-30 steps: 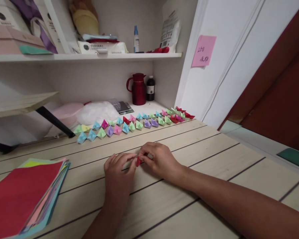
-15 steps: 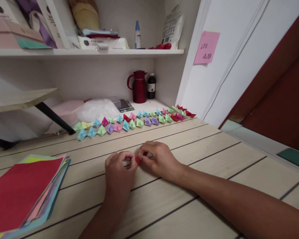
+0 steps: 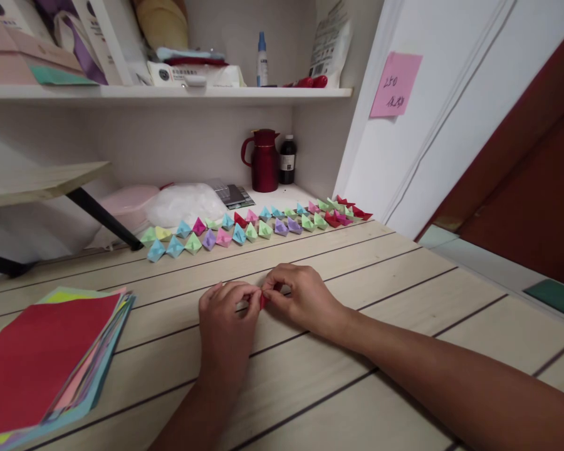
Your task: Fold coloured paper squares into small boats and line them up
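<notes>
Red paper (image 3: 262,301) mostly behind fingertips (image 3: 254,294)

left hand (image 3: 228,326): fingers curled in | red paper piece (image 3: 262,301): more hidden

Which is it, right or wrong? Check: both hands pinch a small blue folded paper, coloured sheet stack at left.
Wrong colour: the head view shows left hand and right hand pinching a small red folded paper, coloured sheet stack at left.

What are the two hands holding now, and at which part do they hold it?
A small red folded paper, pinched from both sides: the left hand at its left side, the right hand at its right. Most of it is hidden.
</notes>
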Demonstrator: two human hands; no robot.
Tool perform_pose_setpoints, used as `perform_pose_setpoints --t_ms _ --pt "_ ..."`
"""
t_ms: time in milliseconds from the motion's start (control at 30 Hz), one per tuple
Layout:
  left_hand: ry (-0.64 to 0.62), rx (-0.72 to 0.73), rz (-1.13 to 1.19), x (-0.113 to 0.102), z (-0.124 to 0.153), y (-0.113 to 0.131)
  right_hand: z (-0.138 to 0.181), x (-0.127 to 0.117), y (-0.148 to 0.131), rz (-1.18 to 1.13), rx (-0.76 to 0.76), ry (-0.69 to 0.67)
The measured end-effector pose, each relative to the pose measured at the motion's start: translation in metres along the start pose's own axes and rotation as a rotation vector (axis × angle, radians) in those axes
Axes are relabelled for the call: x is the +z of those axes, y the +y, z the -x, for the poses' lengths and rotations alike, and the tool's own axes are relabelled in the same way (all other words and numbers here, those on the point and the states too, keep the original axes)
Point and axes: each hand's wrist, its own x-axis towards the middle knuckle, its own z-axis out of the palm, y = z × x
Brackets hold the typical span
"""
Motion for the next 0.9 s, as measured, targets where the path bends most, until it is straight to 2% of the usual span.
perform_pose_setpoints --t_ms 333,767,900 --pt "0.022 0.009 -0.005 0.0069 -0.0003 -0.0021 0.0010 -0.0020 -0.0004 0.013 -0.037 -0.029" --pt "-0.012 -0.114 0.076 0.0058 0.0007 -0.0019 -0.0015 -0.0028 -0.0019 -0.022 -0.024 -0.028" --pt "-0.011 -0.210 0.109 0.0045 0.0001 -0.0011 -0.0022 -0.0044 -0.0011 -0.009 0.006 -0.033"
